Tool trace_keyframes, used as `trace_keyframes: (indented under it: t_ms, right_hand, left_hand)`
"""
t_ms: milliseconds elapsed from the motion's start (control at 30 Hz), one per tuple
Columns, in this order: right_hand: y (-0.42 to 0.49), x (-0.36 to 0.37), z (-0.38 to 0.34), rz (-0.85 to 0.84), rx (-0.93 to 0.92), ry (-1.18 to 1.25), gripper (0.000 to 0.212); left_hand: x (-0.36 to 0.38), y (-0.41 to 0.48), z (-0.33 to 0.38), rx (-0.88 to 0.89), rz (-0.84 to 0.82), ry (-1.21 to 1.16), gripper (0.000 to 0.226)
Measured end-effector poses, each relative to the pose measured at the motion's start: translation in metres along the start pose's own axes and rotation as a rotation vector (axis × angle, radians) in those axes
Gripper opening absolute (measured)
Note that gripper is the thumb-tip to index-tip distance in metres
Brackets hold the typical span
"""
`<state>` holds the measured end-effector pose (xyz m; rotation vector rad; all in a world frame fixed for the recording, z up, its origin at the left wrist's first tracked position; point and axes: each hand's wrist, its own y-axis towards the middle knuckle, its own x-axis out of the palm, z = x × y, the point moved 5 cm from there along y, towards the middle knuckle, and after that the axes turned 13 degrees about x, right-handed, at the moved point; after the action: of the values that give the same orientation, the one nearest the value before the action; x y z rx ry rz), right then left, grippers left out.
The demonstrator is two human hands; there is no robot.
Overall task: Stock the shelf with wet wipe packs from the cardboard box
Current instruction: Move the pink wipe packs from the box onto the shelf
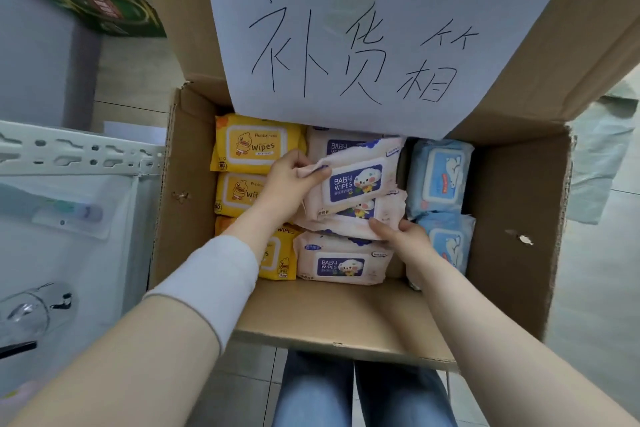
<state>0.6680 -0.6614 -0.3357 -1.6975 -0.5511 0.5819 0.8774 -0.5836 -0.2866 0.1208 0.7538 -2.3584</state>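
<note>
Head view: an open box (512, 218) holds yellow packs (256, 144) on the left, cream packs (356, 180) in the middle and blue packs (440, 177) on the right. The left hand (291, 180) pinches a tilted cream pack's far corner. The right hand (405, 236) grips the near cream edge. A handwritten sheet (346, 28) covers the far flap. The box stands on a tiled floor (595, 288), beside a white shelf (79, 152).

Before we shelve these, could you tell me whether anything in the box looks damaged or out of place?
The box has small torn holes in both side walls. The cream packs sit askew only because the left hand and right hand grip them.
</note>
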Motion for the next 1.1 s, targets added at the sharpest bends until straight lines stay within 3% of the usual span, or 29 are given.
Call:
trace_keyframes:
  t_ms: [133, 300, 433, 700, 833, 967, 1100]
  right_hand:
    - [-0.018, -0.004, -0.002, -0.069, 0.018, 0.082, 0.012]
    - [-0.076, -0.024, 0.005, -0.147, -0.027, 0.078, 0.041]
    - [-0.149, -0.034, 0.01, -0.34, -0.075, 0.039, 0.027]
    - [-0.304, -0.02, 0.02, -0.726, -0.088, -0.204, 0.04]
    - [-0.382, 0.015, 0.031, -0.878, -0.107, -0.329, 0.044]
    - [-0.454, 0.075, 0.047, -1.025, -0.132, -0.464, 0.046]
    - [-0.523, 0.15, 0.073, -1.151, -0.205, -0.615, 0.038]
  left_hand:
    - [-0.023, -0.032, 0.001, 0.002, 0.204, -0.178, 0.024]
    - [-0.061, -0.102, 0.016, -0.021, 0.425, -0.392, 0.021]
    - [-0.097, -0.184, 0.052, -0.028, 0.619, -0.478, 0.011]
    - [-0.173, -0.406, 0.158, 0.331, 0.974, -0.507, 0.017]
    - [-0.218, -0.517, 0.189, 0.426, 1.168, -0.518, 0.027]
    - [-0.262, -0.621, 0.19, 0.48, 1.394, -0.477, 0.006]
    - [-0.304, -0.723, 0.173, 0.506, 1.615, -0.417, 0.011]
